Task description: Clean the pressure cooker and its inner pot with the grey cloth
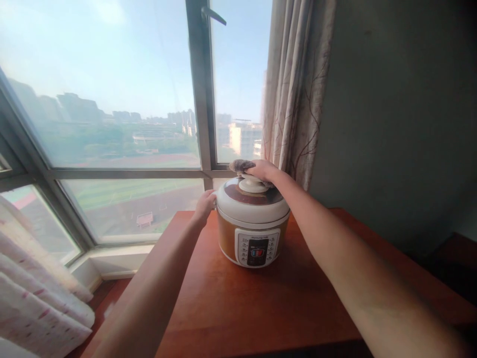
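Fingers (261,171) press cloth (241,164) on cooker (253,223)

Cooker (253,226) has a smooth glossy plastic lid (253,201), white rim with brown top, an orange-brown shiny body and a glossy control panel (257,247). Right hand (264,170) presses a fuzzy grey-brown cloth (241,164), soft and matt, on the white plastic knob (252,185); left hand (204,205) touches the lid's side. Table (253,308) is reddish wood, smooth satin finish; curtain (298,89) is thin matt fabric with branch print, window frame (199,84) dull grey metal.
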`<state>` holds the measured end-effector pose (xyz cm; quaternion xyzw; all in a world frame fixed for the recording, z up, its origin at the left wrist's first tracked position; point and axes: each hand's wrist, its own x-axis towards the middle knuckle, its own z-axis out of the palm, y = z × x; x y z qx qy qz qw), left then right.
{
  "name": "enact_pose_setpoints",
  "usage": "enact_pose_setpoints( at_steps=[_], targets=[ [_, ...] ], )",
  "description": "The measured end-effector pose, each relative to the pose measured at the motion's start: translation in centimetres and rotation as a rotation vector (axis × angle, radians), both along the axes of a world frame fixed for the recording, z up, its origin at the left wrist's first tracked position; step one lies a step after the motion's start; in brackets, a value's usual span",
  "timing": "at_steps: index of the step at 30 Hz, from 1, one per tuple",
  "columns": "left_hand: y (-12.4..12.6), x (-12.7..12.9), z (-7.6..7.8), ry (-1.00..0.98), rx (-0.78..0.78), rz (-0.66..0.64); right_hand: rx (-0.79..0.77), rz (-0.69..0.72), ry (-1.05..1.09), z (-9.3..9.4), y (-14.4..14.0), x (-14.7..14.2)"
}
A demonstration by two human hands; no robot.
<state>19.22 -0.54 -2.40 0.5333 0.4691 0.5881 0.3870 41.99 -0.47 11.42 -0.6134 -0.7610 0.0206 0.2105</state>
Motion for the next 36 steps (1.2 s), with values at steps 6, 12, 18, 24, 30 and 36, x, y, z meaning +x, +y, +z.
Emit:
enact_pose_setpoints(
  at_steps=[6,12,18,24,30,36],
  targets=[
    [0.3,0.9,-1.1,-0.224,-0.058,-0.024,0.086,-0.06,-0.012,-1.4,-2.1,-0.6],
    [0.1,0.6,-1.3,-0.319,-0.078,-0.016,0.135,-0.143,-0.04,-1.5,-4.0,-1.7],
    [-0.9,0.1,-1.6,-0.349,-0.077,-0.04,0.243,-0.147,-0.05,-2.6,-5.5,-1.8],
    [-1.1,-0.1,-2.0,-0.325,-0.048,-0.062,0.42,-0.027,-0.068,-4.6,-8.1,0.2],
    [-1.5,-0.1,-1.7,-0.287,-0.032,-0.065,0.441,-0.009,-0.133,-7.1,-14.2,1.4],
    [-1.7,0.1,-1.6,-0.287,-0.016,-0.039,0.509,0.058,-0.075,-10.9,-18.7,1.7]
  ],
)
